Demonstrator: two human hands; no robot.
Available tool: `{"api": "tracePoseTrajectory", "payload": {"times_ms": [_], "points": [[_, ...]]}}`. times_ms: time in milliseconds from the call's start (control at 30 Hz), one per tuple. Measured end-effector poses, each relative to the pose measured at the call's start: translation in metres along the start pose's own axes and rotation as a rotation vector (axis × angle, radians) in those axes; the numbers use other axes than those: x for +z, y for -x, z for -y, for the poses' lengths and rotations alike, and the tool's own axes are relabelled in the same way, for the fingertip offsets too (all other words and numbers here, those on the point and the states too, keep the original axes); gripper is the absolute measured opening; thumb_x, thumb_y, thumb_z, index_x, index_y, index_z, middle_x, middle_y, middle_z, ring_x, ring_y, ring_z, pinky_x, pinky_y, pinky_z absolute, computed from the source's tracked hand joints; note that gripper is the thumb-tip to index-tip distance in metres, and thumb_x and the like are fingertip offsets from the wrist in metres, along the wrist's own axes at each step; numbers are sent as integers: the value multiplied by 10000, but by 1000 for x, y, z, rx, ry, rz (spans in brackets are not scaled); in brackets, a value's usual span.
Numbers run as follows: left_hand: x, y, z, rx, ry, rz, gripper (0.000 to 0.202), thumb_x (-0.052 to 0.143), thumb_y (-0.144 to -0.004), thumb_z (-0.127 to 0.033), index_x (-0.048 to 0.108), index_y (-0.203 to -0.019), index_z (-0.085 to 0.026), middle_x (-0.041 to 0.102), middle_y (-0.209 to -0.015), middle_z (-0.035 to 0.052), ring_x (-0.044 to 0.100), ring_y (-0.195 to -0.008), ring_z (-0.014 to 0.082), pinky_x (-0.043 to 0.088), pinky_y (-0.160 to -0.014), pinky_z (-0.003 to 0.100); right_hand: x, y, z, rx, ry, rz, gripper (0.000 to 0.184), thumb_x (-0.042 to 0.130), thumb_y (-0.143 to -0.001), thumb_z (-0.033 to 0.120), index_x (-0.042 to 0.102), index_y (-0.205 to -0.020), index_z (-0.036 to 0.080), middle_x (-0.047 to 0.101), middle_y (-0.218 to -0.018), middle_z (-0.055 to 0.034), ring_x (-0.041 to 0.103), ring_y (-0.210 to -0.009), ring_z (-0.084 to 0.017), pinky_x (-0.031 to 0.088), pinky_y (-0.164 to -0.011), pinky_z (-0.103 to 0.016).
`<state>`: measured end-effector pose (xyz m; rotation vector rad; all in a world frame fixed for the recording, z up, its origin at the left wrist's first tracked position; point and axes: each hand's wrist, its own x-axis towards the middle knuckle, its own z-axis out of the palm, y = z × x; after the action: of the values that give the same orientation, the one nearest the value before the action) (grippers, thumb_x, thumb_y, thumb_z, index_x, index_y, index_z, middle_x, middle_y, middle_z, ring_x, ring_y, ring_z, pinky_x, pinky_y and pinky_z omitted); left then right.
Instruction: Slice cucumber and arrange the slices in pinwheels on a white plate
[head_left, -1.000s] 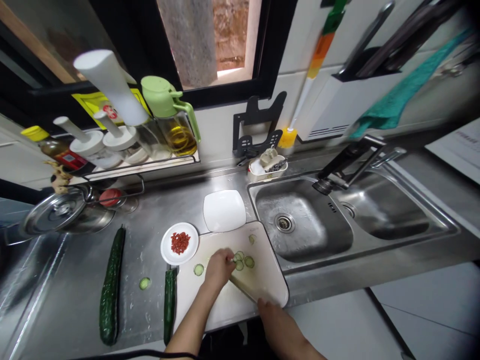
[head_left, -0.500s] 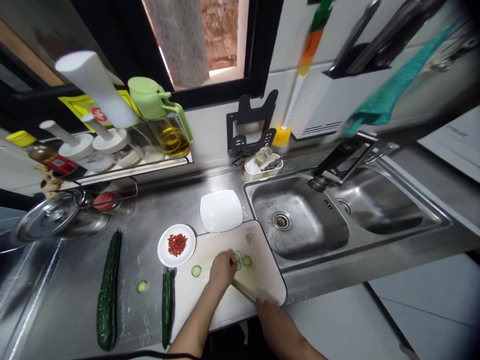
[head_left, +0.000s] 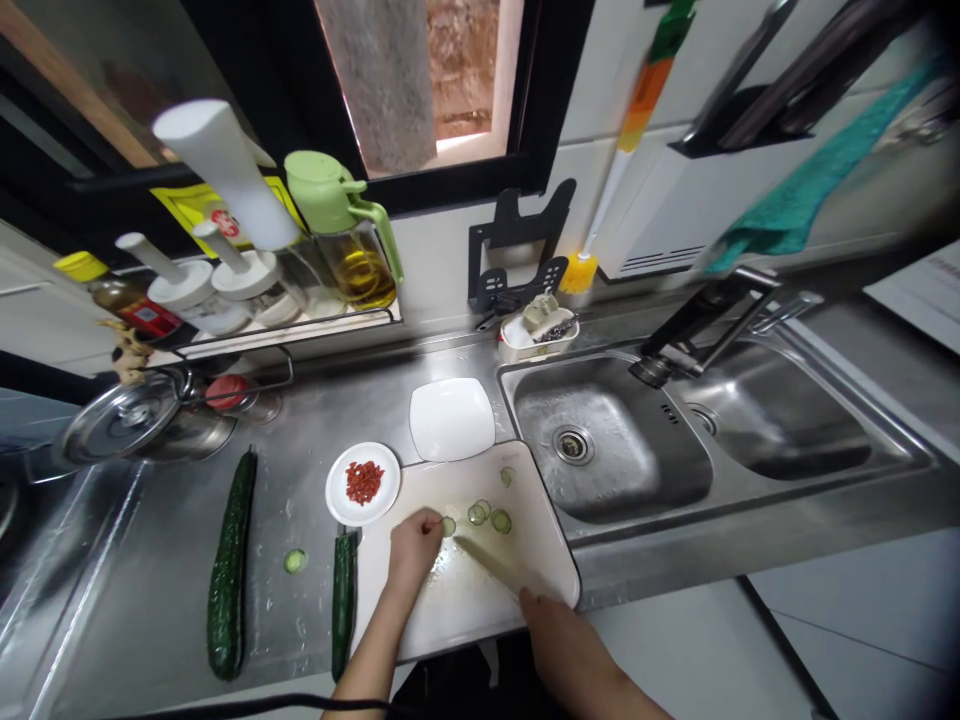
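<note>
My left hand point(head_left: 417, 548) is closed in a pinch over the white cutting board point(head_left: 469, 620), with a pale green cucumber slice point(head_left: 448, 526) at its fingertips. My right hand point(head_left: 559, 635), at the board's near right corner, grips a kitchen knife point(head_left: 491, 568); its handle is hidden in the fist. The blade lies low over the board, its tip towards the left hand. Several thin cucumber slices point(head_left: 501, 520) rest on the board to the right of the slice in my fingers. A shorter cucumber piece point(head_left: 343, 600) lies along the board's left edge.
A white plate of red berries point(head_left: 365, 483) and a white square dish point(head_left: 452, 420) stand behind the board. Further left are a whole cucumber point(head_left: 231, 570) and a cucumber end point(head_left: 295, 561). The steel sink point(head_left: 615, 440) borders the board's right side.
My left hand has moved left, away from the group of slices, and a slice now shows at its fingertips. The slice at the board's left is no longer there. The knife blade shows more fully.
</note>
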<state>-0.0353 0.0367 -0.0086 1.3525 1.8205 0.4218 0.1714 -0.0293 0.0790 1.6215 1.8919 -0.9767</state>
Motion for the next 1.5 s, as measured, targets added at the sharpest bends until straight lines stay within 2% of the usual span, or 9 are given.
{"api": "tracePoseTrajectory", "payload": {"times_ms": [100, 433, 800, 1067, 1233, 1400, 1500], "points": [[-1, 4, 5, -22, 2, -26, 167, 498, -726, -213, 646, -654, -183, 610, -587, -37, 546, -597, 105, 371, -608, 194, -2, -5, 4, -17, -7, -33, 513, 295, -776, -55, 565, -1178, 114, 664, -1040, -136, 627, -948, -220, 465, -772, -281], [1, 6, -2, -110, -57, -68, 149, 519, -735, -179, 656, -674, -180, 648, -616, -11, 571, -605, 113, 361, -607, 200, -6, -18, 19, -8, -1, -18, 529, 323, -774, -36, 517, -1244, 106, 659, -1063, -130, 617, -978, -229, 467, -791, -292], [0, 5, -3, -116, -73, -71, 139, 527, -734, -159, 656, -692, -188, 666, -660, -4, 587, -643, 121, 360, -633, 211, -2, -19, 21, -6, -38, -55, 531, 312, -775, -18, 532, -1240, 112, 666, -1036, -135, 627, -951, -232, 476, -765, -300], [0, 4, -4, -111, -76, -59, 149, 522, -727, -150, 656, -678, -190, 653, -629, -9, 573, -609, 118, 356, -622, 213, 2, -23, 22, -21, -74, -72, 534, 323, -758, -27, 547, -1220, 119, 664, -1041, -136, 618, -970, -233, 461, -809, -314], [0, 4, -4, -109, -94, -69, 153, 523, -727, -150, 656, -659, -186, 655, -625, -3, 571, -606, 119, 349, -614, 213, 1, -24, 25, -15, -82, -28, 516, 313, -782, -17, 535, -1231, 106, 653, -1076, -140, 603, -1003, -227, 447, -837, -312], [2, 6, -4, -95, -65, -68, 161, 519, -743, -192, 657, -660, -185, 662, -624, 0, 579, -602, 123, 356, -612, 214, 2, -17, 20, -11, -92, -23, 511, 310, -763, -29, 566, -1190, 87, 648, -1087, -156, 595, -1017, -243, 441, -851, -319], [1, 8, -2, -85, -36, -76, 174, 515, -751, -231, 660, -667, -185, 663, -623, -1, 587, -612, 129, 368, -622, 216, 9, -11, 10, -30, -101, -10, 535, 297, -763, -32, 545, -1226, 64, 621, -1146, -174, 571, -1063, -247, 415, -898, -318]]}}
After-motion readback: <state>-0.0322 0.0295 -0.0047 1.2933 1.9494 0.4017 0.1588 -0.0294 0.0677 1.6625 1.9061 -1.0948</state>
